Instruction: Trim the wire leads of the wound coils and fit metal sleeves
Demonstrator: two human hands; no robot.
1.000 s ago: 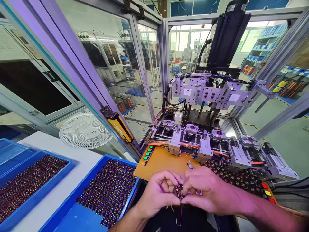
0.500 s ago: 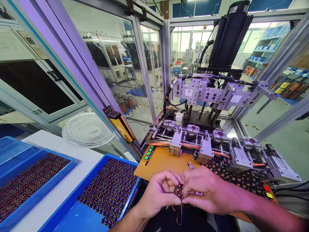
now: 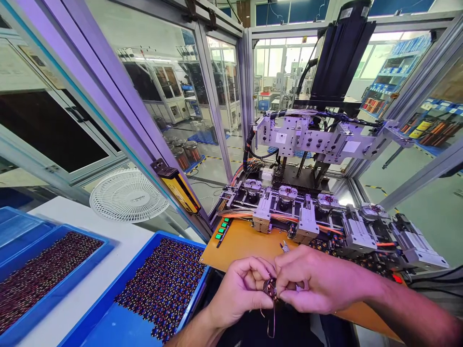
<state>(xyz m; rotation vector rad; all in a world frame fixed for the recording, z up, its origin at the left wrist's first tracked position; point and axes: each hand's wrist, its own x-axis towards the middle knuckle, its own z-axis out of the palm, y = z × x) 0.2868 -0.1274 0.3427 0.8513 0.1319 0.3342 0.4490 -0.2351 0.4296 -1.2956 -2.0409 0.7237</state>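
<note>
In front of my lap, my left hand (image 3: 237, 288) pinches a small dark ring-shaped wire coil (image 3: 269, 288) between thumb and fingers. Copper wire ends dangle below it, one of them long and bent into a narrow loop. My right hand (image 3: 311, 279) is closed against the coil's right side, thumb and forefinger pressed together there. Whether those fingers grip the ring or a wire end is hidden. Just beyond my hands, a pair of cutting pliers (image 3: 285, 246) lies on the orange work plate (image 3: 238, 246).
To the left, a blue tray (image 3: 97, 332) holds rows of similar coils, and another blue tray (image 3: 21, 324) stands on the white table. Machine fixtures (image 3: 261, 219) line the plate's back. More coils lie behind my right forearm. A white fan (image 3: 130, 195) stands beyond the trays.
The coil has turned slightly and shifted a little down and right between my fingers. My right hand and forearm have risen slightly, covering more of the coils behind. The view has shifted a little.
</note>
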